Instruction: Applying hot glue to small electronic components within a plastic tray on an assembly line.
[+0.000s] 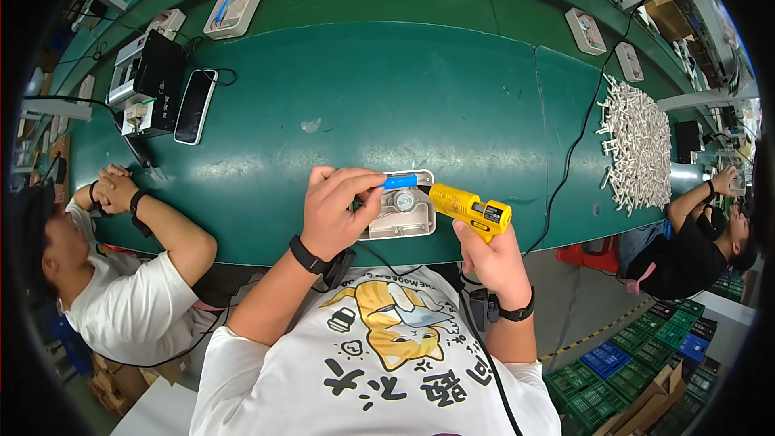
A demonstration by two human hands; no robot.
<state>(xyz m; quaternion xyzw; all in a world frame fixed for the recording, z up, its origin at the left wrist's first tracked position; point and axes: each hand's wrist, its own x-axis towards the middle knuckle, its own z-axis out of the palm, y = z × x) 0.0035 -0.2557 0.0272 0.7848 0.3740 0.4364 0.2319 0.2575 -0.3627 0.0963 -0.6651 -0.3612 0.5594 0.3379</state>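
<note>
My left hand [337, 206] pinches the end of a blue cylindrical battery [400, 182] between thumb and fingers, at the upper side of a small off-white plastic housing [418, 224]. A round pale part [404, 200] sits inside that housing. My right hand [496, 262] is wrapped around a yellow hot glue gun [464, 205], its dark nozzle pointing left at the battery's right end. Whether the nozzle touches the battery I cannot tell. The housing lies on the green table [347, 113] near its front edge, partly covered by my left fingers.
A smartphone [194, 107] and a black box-shaped device [153, 73] stand at left. At right, a black cable [577, 141] hangs by a heap of small white parts [635, 145]. Similar housings [233, 10] line the far green strip. Co-workers sit on the left [129, 274] and right [686, 234].
</note>
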